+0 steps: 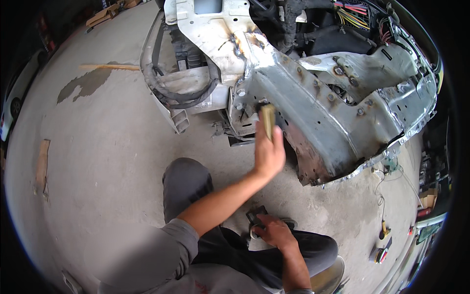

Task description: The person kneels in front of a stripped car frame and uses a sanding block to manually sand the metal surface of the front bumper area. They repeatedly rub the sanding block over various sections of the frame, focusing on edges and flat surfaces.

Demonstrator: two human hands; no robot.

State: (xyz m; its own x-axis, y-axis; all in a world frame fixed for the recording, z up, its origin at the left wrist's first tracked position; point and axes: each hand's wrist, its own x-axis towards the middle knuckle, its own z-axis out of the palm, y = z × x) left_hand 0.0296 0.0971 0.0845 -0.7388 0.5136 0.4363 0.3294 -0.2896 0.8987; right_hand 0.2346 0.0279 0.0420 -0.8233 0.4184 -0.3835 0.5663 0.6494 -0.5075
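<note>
My left hand point(268, 153) grips a tan brush-like tool point(267, 120) with a dark end against the lower left part of the bare, welded metal panel point(320, 112) of a vehicle's front structure. Bolts, scorched welds and a ragged lower edge show on the panel. Lower down, by my bent right leg, my right hand point(276, 232) has curled fingers on a black object with grey rounded parts point(257, 215), too hidden to identify.
Wiring point(350, 14) and hoses fill the upper right. Wood strips point(43, 166) lie on the concrete floor point(112, 157) at left, near a parked car point(19, 98). At right are cables, a yellow-handled tool point(384, 228) and a round disc-like item point(379, 254).
</note>
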